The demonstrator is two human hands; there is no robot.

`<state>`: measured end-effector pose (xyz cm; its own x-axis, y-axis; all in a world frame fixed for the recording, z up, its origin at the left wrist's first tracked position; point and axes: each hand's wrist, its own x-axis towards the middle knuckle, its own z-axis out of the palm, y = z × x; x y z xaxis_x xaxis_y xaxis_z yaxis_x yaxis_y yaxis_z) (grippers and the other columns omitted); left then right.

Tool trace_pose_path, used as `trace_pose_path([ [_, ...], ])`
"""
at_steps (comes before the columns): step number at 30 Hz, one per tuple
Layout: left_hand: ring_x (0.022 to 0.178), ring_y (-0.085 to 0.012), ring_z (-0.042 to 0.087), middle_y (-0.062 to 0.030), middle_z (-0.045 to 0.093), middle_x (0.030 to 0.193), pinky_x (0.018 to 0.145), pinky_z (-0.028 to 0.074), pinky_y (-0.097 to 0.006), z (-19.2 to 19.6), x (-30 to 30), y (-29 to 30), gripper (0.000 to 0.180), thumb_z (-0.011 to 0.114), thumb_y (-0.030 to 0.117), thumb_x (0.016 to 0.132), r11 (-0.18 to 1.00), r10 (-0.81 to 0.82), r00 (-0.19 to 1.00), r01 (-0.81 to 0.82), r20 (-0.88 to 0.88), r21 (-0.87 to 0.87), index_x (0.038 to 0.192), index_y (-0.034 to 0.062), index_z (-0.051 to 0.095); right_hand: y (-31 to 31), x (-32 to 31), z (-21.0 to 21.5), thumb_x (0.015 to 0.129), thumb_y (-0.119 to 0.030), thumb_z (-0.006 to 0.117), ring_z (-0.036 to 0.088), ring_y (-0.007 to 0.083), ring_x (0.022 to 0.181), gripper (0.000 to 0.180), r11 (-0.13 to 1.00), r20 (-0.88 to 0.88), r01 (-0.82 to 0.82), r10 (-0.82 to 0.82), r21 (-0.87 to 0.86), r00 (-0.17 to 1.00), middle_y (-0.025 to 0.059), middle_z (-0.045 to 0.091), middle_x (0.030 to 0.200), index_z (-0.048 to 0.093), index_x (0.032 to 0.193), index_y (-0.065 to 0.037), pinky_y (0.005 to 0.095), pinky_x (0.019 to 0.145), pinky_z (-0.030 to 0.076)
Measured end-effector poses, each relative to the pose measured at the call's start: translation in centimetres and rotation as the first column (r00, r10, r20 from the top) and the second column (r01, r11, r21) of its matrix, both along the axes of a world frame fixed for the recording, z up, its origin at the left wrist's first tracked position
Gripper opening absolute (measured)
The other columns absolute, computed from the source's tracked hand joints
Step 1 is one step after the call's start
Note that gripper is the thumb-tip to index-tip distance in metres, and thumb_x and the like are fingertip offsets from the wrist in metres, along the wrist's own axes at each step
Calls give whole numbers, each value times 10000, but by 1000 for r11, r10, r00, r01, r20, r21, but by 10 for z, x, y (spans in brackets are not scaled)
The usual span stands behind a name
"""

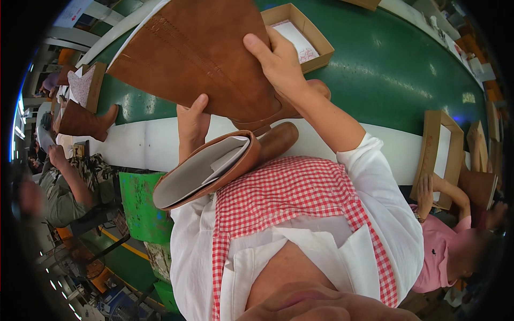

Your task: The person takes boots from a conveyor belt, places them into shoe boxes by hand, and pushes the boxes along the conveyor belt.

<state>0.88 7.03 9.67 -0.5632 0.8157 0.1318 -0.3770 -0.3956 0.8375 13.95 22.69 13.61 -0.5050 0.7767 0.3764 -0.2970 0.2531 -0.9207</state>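
Note:
A tall brown leather boot [198, 53] is held up in front of me, its wide shaft toward the upper left and a stitched seam running along it. My right hand [278, 59] grips the boot's right side, thumb lying on the leather. On its lower edge, my left hand [194, 120] pinches the shaft with the thumb on top; the other fingers are behind the leather. Close to my apron stands a second brown boot [251, 147], its grey-lined opening facing me with white paper inside. It partly hides my left forearm.
Beyond the boots an open cardboard box [321, 51] with white paper sits on the green work surface [375, 80], which has a white near edge [144, 144]. A co-worker at left has another boot [88, 119] nearby. At right, a co-worker's hands touch a box [435, 128]. A green metal piece [140, 206] stands lower left.

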Motion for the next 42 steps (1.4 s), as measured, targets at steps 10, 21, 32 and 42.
trace_pose_path([
  [10,1162,-218,452,-82,472,1274,1019,340,-367,17,-56,58,559,644,2,786,951,295,951,-283,-94,122,1291,20,404,-13,64,-38,729,-387,728,583,224,956,630,786,144,-618,609,24,780,113,604,1038,501,1191,-22,339,871,432],
  [21,1079,-191,512,-74,542,1189,960,396,-330,-20,-123,160,460,655,-35,780,953,272,958,-254,-94,167,1208,-9,488,-48,24,-93,646,-350,782,548,291,1008,693,823,291,-564,558,-70,778,155,587,1090,518,1205,-36,371,883,426],
  [32,1017,-203,558,-80,575,1154,867,439,-309,-158,-180,199,468,679,142,806,982,-33,949,-28,-315,-187,1213,8,492,68,39,9,651,-157,806,552,197,1058,589,928,133,-294,329,-231,935,99,604,1130,555,1154,18,330,926,432],
  [42,992,-197,577,-87,587,1137,853,454,-309,-150,-177,153,435,646,121,823,900,25,829,-261,-559,-348,1216,10,497,154,-48,-38,626,-161,808,491,202,1137,707,825,116,-521,553,-219,825,103,546,1208,484,1232,5,332,979,381],
])
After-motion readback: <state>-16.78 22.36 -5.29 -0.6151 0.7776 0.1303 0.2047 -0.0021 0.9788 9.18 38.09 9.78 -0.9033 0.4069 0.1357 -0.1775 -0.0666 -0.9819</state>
